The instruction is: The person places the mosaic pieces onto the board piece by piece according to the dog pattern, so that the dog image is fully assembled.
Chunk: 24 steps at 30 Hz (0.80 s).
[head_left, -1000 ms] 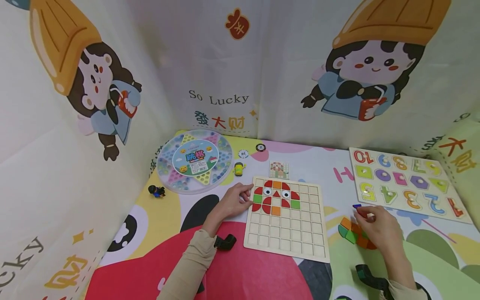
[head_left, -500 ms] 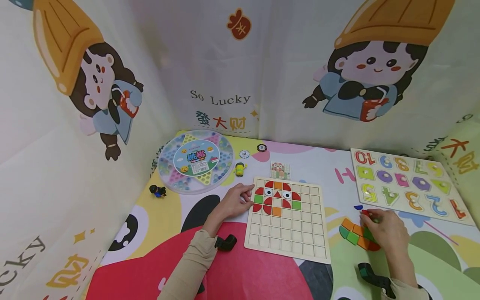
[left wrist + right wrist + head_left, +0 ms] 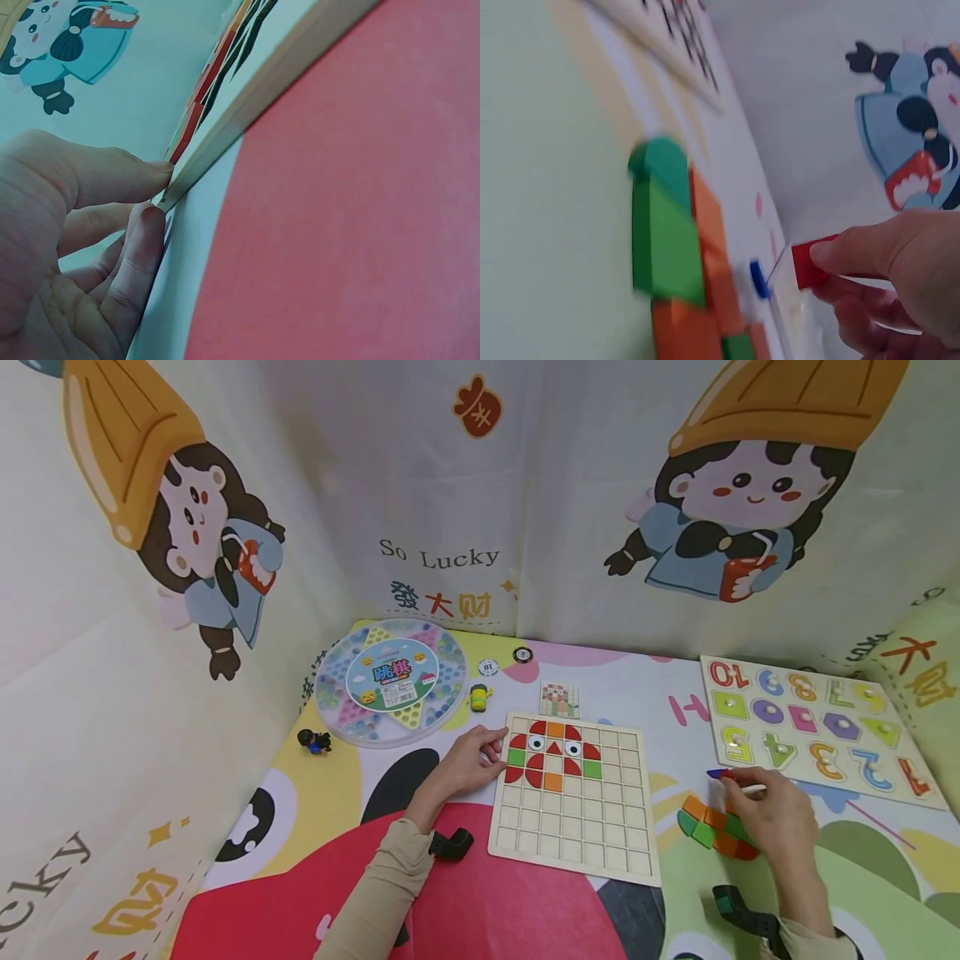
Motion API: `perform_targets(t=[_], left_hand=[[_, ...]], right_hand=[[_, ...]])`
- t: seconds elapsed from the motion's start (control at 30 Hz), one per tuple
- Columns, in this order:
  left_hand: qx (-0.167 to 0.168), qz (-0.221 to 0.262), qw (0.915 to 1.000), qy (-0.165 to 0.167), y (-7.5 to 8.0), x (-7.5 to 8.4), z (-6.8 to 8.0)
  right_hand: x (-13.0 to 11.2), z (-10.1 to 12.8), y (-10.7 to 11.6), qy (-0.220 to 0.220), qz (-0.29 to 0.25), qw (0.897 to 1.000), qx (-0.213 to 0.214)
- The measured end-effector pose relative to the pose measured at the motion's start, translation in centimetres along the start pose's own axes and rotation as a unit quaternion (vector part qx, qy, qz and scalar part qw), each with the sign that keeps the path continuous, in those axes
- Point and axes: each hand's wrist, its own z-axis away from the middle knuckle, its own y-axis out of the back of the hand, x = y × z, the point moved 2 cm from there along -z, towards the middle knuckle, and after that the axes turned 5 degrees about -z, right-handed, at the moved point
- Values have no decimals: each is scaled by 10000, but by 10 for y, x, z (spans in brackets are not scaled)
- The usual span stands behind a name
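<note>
Tile (image 3: 804,264) (red, seemingly flat) between fingers (image 3: 870,247)

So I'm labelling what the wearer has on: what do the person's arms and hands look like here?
Both hands are bare, with no gloves or rings visible. The left hand comes out of a long beige sleeve that reaches the wrist. A similar beige cuff shows at the right hand. A black clip-like mount sits by the left wrist, and a black-and-green one by the right.
</note>
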Motion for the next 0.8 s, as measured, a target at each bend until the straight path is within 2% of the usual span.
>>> perform_targets(t=[0.23,0.33,0.43,0.6,0.8], left_hand=[[-28,-10,10000,23,1,-1,0],[-57,-23,10000,35,1,0,0],[-85,-18,9999,68,2,-1,0],[-104,-12,9999,51,2,0,0],[-103,-20,9999,68,2,0,1]], right_hand=[[-36,2,-20,766,-597,9952,-94],[-52,2,-33,1197,-776,9897,-150],[-66,2,-48,1457,-957,9839,-388],[-85,4,-70,1646,-1112,9756,-936],[-97,8,-88,2423,-1128,9591,-934]])
